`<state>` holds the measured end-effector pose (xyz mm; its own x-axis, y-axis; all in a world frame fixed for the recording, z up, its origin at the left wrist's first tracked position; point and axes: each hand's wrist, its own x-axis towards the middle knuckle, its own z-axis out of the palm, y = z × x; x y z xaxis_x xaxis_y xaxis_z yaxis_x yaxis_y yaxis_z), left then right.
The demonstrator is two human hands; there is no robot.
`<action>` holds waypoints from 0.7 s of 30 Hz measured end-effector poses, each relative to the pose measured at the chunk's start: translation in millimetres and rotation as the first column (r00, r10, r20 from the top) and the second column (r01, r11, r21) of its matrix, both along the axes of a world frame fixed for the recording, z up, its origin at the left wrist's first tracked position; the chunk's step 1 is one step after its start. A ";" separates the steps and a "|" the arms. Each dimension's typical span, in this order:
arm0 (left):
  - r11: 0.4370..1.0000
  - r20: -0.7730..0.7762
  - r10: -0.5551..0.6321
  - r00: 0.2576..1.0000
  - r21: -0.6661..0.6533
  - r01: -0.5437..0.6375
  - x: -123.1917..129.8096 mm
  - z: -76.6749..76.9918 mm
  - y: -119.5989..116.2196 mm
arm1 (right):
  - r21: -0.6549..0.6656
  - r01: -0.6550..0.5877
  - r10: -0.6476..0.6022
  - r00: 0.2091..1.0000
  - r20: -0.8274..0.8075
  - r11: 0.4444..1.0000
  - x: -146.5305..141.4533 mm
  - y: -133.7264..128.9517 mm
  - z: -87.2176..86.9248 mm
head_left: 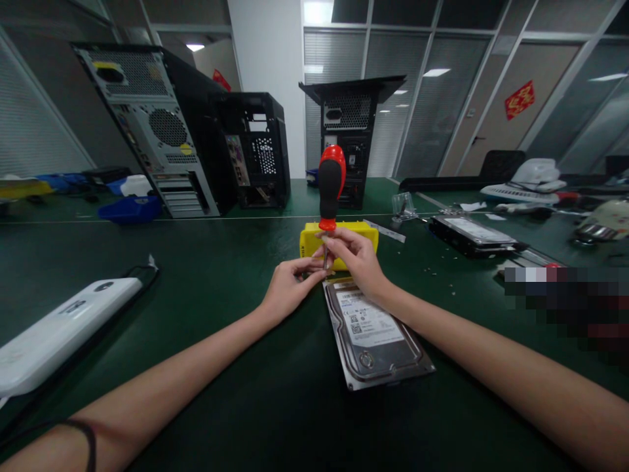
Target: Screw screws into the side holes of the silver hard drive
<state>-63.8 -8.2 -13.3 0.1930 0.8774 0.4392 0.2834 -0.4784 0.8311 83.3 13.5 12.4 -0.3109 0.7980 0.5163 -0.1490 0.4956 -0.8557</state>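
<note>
A screwdriver point(332, 187) with a red and black handle stands upright, its shaft pointing down near the far left corner of a silver hard drive point(376, 334). My right hand point(356, 259) pinches the shaft just below the handle. From the left, my left hand point(293, 283) has its fingers pressed together around the lower shaft at the drive's corner; the tip is hidden. The drive lies label up on the green table point(221, 393). Right behind my hands is a yellow bin point(368, 237).
Computer cases point(196, 131) stand at the back left, another case point(346, 131) behind the bin. A white power strip point(73, 321) lies left. More drives point(472, 233), small loose parts and a clear plastic piece point(403, 205) are on the right.
</note>
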 end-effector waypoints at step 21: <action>0.996 0.100 -0.024 0.995 -0.081 0.033 -2.0 -5.0 4.6 | -0.047 0.006 -0.008 0.999 -0.035 0.999 -4.0 3.9 -6.4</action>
